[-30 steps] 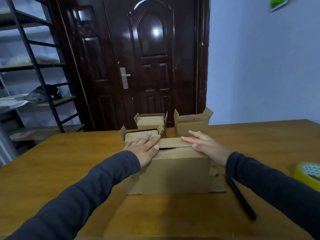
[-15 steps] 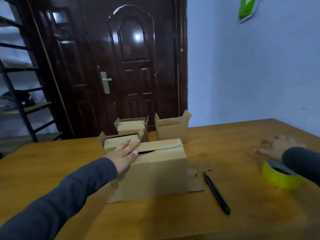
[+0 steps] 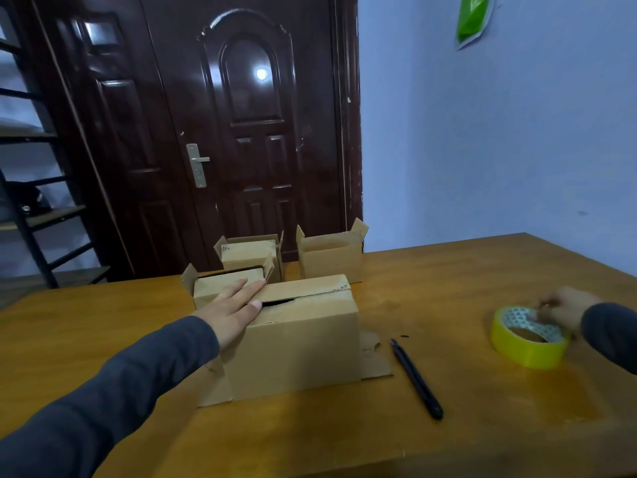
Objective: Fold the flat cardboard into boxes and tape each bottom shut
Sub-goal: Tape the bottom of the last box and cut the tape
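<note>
Left hand (image 3: 238,313) flat, fingers straight, pressing top flaps of box (image 3: 303,343), mid surface (image 3: 103,339). Three small boxes (image 3: 329,260) just behind. Black pen (image 3: 415,377) beside box. Far right: tape roll (image 3: 527,339), right hand (image 3: 565,307) fingers curled on rim, blurred.

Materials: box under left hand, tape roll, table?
Box: brown cardboard, matte, likely corrugated; raw cut flap edges. Tape roll: glossy translucent yellow plastic film, brownish core, probably cardboard. Table: wood or wood-look veneer, satin sheen, faint grain; cannot tell which.
</note>
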